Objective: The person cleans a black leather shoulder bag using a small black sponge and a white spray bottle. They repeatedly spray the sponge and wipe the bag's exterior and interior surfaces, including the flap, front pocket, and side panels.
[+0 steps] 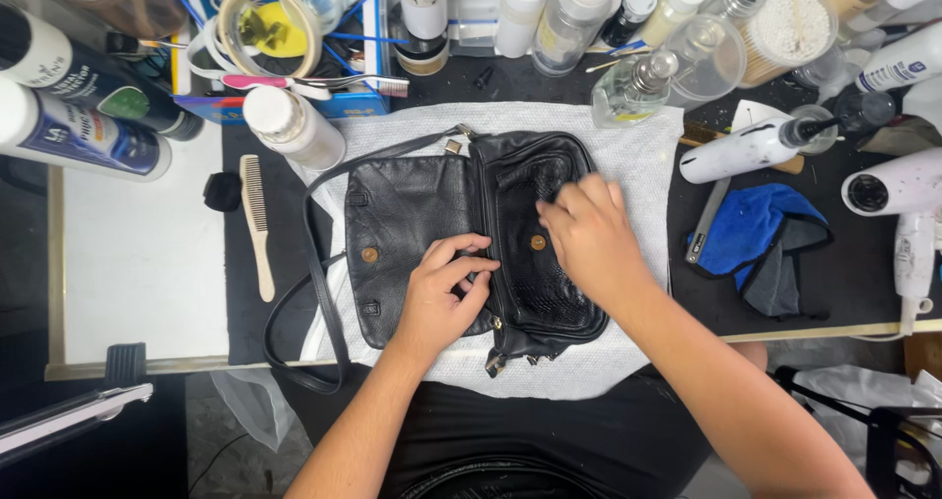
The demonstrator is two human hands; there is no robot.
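Forearms: two bare forearms reach up from the bottom edge toward the middle of the table.
Left hand (444,293): rests on the black leather bag (471,234), fingers curled narrow and pinching at the seam where the flap meets the body; what exactly sits between the fingertips cannot be told.
Right hand (589,234): lies on the bag's right, textured half, fingers bent and close together, pressing or rubbing; whether a cloth or anything else is under the palm is hidden.
Bag position: laid flat with its flap open, on a white towel (638,146) at the centre of the dark work mat, its strap (314,293) looping off to the left over the table edge.
Handling, as a judgement: soft, limp leather, likely light and floppy, so it would sag if lifted by one corner; the surface looks smooth enough to slip a little.
Where to grip: the flap fold or the body's edges seem the firmest holds; the strap would let it swing.
Count, bag: one bag, one strap, two round brass snaps showing.
Count, nearby: one wooden comb (257,226) to the left, one blue cloth (751,229) to the right, one white hair dryer (898,190) at the far right, one clear glass bottle (633,87) just above the towel.
Bottles at the back: many, crowded together; too overlapped for an exact count.
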